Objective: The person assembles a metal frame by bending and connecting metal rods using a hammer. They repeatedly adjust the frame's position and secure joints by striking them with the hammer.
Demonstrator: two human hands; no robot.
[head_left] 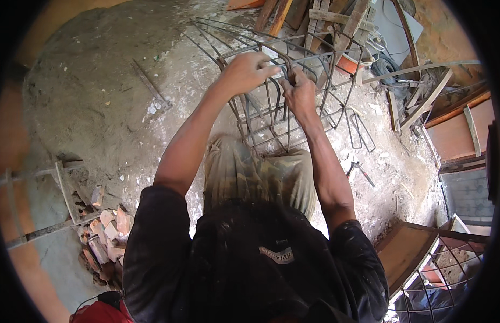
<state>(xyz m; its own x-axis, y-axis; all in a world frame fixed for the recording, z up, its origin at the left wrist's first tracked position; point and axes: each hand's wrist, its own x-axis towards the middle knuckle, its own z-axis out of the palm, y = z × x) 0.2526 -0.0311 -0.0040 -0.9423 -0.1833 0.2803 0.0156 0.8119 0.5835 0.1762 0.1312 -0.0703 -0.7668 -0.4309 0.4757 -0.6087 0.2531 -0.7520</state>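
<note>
A cage of thin steel rods (pixel 279 125) stands on the floor in front of my knees. Over its upper left part reaches my left hand (pixel 245 72), palm down; its thumb and fingers are apart and I see nothing held in them. Close to its right, my right hand (pixel 301 97) is closed at a dark steel rod (pixel 286 61) of the cage. The fingertips of that hand are partly hidden. Beside the cage on the right lie loose bent rod stirrups (pixel 360 132), and nearer to me a pair of pincers (pixel 360 173).
Broken bricks (pixel 107 237) are heaped at lower left. A metal bar (pixel 149 82) lies on the dirty floor left of the cage. Wood planks (pixel 344 24), an orange bucket (pixel 349 64) and coiled wire (pixel 386 67) stand at the far right. A metal grille (pixel 430 285) is at lower right.
</note>
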